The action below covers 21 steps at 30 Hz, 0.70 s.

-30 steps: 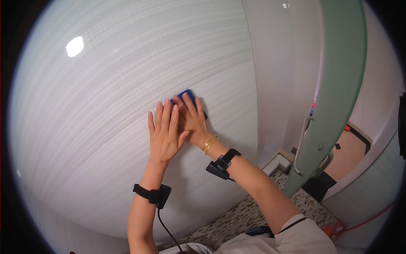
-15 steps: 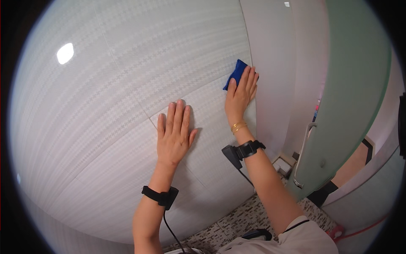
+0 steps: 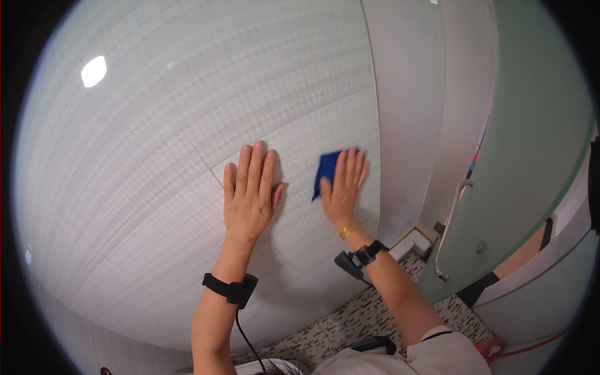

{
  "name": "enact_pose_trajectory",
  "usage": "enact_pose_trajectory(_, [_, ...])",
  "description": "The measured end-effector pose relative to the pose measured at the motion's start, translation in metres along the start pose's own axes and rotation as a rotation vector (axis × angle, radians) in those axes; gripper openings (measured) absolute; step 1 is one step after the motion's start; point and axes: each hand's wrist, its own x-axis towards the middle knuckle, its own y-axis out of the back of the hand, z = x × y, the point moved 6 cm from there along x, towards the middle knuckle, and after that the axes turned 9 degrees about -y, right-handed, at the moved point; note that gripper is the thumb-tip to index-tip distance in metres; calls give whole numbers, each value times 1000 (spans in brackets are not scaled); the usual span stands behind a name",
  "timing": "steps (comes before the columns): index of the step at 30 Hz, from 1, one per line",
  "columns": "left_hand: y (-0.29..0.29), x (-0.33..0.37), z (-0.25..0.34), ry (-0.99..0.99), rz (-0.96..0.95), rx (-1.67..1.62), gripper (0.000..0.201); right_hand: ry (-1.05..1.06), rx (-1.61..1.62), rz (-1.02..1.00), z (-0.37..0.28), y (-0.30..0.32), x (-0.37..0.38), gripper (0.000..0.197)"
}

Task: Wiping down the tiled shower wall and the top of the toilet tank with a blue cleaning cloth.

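A pale, patterned tile wall [image 3: 156, 206] fills most of the picture. Flat against it rests my left hand [image 3: 250, 190], fingers stretched out and nothing in it. To its right, my right hand [image 3: 342, 194] presses a dark blue cloth [image 3: 326, 167] to the tiles. The fingers lie over the cloth's right part, hiding it, while the left part sticks out beside the thumb. Each wrist wears a black strap with a small device, and gold bracelets [image 3: 345, 232] circle the right one.
On the right stands a frosted green glass door [image 3: 525, 156] with a metal handle [image 3: 451, 231]. A white ledge [image 3: 409, 244] sits low in the corner. Below is a mosaic-tiled floor [image 3: 350, 322]. A red object [image 3: 490, 348] shows at lower right.
My right hand has slid the blue cloth down the wall and slightly left, away from the corner edge. My left hand stays flat on the tiles; the view has shifted a little.
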Motion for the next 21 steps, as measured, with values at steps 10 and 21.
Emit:
enact_pose_trajectory(10, [4,-3,-5,20,-32,-7,54,-210,11,70,-12,-4,-14,63])
enact_pose_trajectory(21, [-2,-18,12,-167,-94,-203,55,559,-158,-173,-43,-38,-99,48])
